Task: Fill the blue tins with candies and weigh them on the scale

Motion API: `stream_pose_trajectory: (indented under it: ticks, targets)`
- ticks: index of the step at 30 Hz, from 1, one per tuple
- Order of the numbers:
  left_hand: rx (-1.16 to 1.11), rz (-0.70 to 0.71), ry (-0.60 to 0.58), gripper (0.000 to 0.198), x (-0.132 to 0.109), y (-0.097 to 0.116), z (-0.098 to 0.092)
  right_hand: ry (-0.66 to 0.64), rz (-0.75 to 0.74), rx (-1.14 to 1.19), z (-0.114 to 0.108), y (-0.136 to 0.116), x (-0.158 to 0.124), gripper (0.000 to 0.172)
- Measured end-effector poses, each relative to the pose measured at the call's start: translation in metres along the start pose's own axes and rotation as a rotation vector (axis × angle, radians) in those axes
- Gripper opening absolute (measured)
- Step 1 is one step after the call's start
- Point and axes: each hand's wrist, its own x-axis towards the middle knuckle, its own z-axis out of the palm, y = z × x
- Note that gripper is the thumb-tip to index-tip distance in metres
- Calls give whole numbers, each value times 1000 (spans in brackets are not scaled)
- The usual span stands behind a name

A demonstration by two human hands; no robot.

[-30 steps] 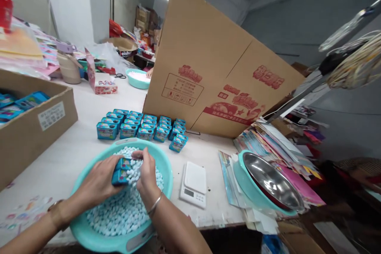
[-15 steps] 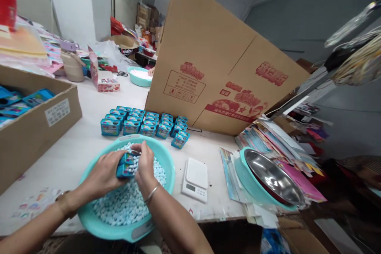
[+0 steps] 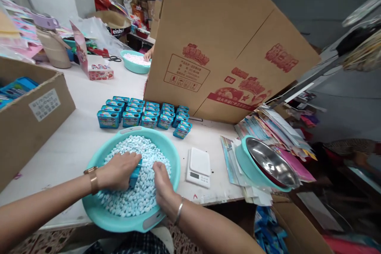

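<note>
Left hand (image 3: pixel 120 171): closed over a small blue plastic box (image 3: pixel 135 176), now low among the pale-blue pellets (image 3: pixel 139 202) in the round turquoise plastic basin (image 3: pixel 101 216); box count unclear. Right hand (image 3: pixel 163 184): half-curled at the basin's right inside; whether it holds pellets cannot be told. Judged: handling rests on the left hand alone. Versus the earlier frame: hands then met around the raised boxes above the basin's middle; now they are apart.
</note>
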Motion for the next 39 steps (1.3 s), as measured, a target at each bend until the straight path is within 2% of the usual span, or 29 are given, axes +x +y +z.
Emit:
stream_pose_trajectory:
  ticks: [3,6,8,11,14,19,25,28,33,39]
  targets:
    - [59,-18,-8,66,-1,2,8,82,148,89,34,5,10,28]
    - [17,-85,92,63,-10,-7,19,19,203,251,60,-6,20,30]
    - [-74,-139,243,67,-14,-13,27,-34,116,320,71,-19,25,31]
    - [-229,-210,511,74,-14,-16,33,-114,-86,301,85,-46,31,31]
    - [-322,-253,641,72,-10,-10,29,-200,-154,265,95,-70,33,29]
    - [-295,-282,674,68,-9,0,22,-265,-143,264,95,-83,30,27]
    - [-320,-274,747,71,-4,-3,32,-255,-110,295,95,-87,29,30]
    - [-355,-281,785,70,-1,-5,31,-244,-91,316,99,-92,32,36]
    - [-333,-214,793,65,-2,-7,26,-276,-134,233,101,-93,33,44]
    - [-332,-201,758,65,-7,-12,27,-302,-133,123,99,-94,24,67]
